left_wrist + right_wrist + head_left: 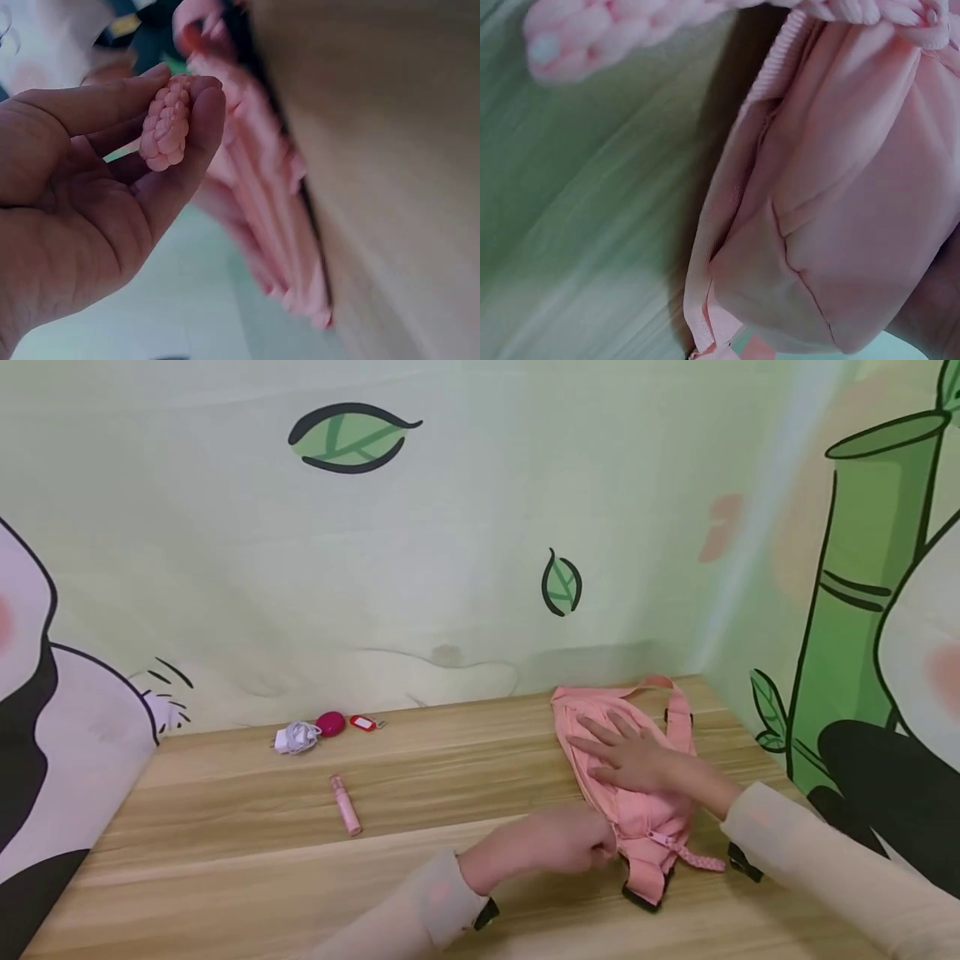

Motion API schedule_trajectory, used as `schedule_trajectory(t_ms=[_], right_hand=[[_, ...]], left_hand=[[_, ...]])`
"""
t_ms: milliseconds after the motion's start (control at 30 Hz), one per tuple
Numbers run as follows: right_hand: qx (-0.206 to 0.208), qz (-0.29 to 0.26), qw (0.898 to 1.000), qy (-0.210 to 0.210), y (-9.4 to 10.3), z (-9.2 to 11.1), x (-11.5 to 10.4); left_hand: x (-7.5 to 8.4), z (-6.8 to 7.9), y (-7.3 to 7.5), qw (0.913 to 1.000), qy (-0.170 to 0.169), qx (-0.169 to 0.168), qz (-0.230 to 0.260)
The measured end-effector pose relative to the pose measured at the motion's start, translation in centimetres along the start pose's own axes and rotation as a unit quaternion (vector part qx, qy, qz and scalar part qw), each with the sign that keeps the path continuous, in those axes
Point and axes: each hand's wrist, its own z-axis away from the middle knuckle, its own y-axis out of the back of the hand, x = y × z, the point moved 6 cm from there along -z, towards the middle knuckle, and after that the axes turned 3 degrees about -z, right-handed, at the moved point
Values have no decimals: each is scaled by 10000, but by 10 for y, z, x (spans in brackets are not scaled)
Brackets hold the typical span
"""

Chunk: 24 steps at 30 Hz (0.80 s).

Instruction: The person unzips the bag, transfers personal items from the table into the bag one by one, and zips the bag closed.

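Observation:
A pink sling bag [643, 810] lies on the wooden table at the right. My left hand [551, 839] is at its near left edge. In the left wrist view the thumb and fingers pinch a braided pink zipper pull [166, 124]. My right hand [633, 758] rests on top of the bag with its fingers spread over the fabric. A second braided pull [701, 860] hangs off the bag's near end, beside a webbing strap with a black buckle [641, 895]. Close up in the right wrist view are folds of the bag's cloth [840, 225] and a braided pull [592, 34].
On the table's left half lie a white charger with a coiled cable [297, 737], a round magenta case [331, 724], a red key tag [363, 722] and a slim pink tube [346, 806]. A printed cloth backdrop [450, 543] stands behind the table.

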Motion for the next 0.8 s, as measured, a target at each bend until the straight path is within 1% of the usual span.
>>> schedule_trajectory(t_ms=[67,100,167,267,333,433,533,600,700,800], right_hand=[[18,-39,9999,-103,-1,-1,0],[52,-64,9999,-120,-1,-2,0],[45,-120,9997,-189,-3,-3,1],[25,-37,9997,-255,-5,-5,3],[20,25,9995,-318,-4,-5,2],[51,177,9990,-415,-3,-6,1],[63,306,9981,-522,-3,-8,0],[115,347,9978,-561,-2,-8,0],[220,340,9976,-560,-4,-8,0],[249,290,9977,-556,-6,-7,1]], left_hand=[[-4,3,7,9998,95,62,185],[-6,5,9,9997,133,37,216],[-4,6,10,10000,54,-28,29],[5,5,3,9994,-176,-257,-147],[10,3,-2,9988,-276,-315,-254],[13,-1,-7,9987,-225,-337,-294],[14,-1,-10,9975,-175,-409,-557],[14,0,-13,9969,-124,-434,-645],[14,2,-16,9968,54,-424,-671],[14,5,-18,9947,207,-420,-916]])
